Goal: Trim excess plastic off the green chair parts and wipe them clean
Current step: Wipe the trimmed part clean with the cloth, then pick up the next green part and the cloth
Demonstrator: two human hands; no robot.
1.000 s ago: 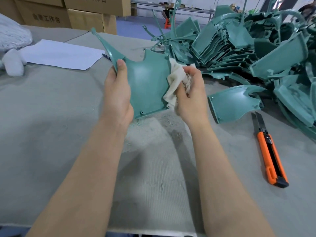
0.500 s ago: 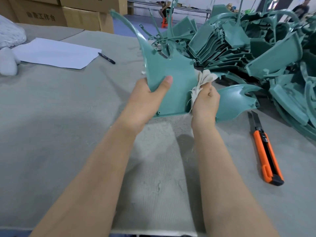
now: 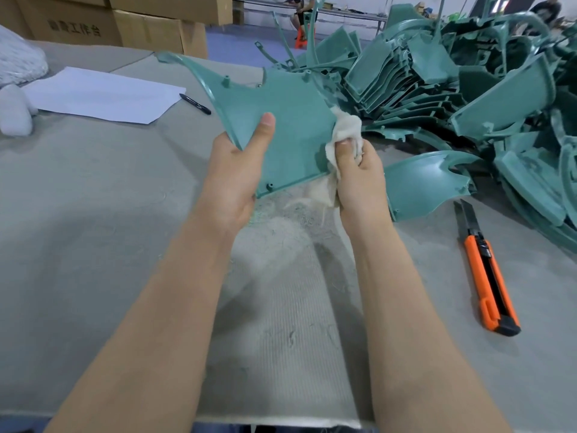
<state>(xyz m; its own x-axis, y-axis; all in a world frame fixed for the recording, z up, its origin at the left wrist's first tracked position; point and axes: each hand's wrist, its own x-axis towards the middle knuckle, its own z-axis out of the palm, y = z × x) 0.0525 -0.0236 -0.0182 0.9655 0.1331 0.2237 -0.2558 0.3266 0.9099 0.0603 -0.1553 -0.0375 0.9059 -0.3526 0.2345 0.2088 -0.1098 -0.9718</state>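
Grips a green chair panel (image 3: 290, 120) by its lower left corner in the left grip (image 3: 234, 173), thumb laid across the near face, holding it tilted above the surface (image 3: 93, 198). Bunches a whitish rag (image 3: 345, 126) tightly in the right grip (image 3: 359, 179) and presses it to the panel's right edge. Probably mid-wipe. Could lose the panel from that one-corner hold under a hard rub. Could snag rag fibres on moulded posts or leftover flash, or scrape knuckles there. Could also brush the orange utility knife (image 3: 487, 276), lying apart at right with blade seemingly out, when reaching for the pile of green parts (image 3: 468, 73).
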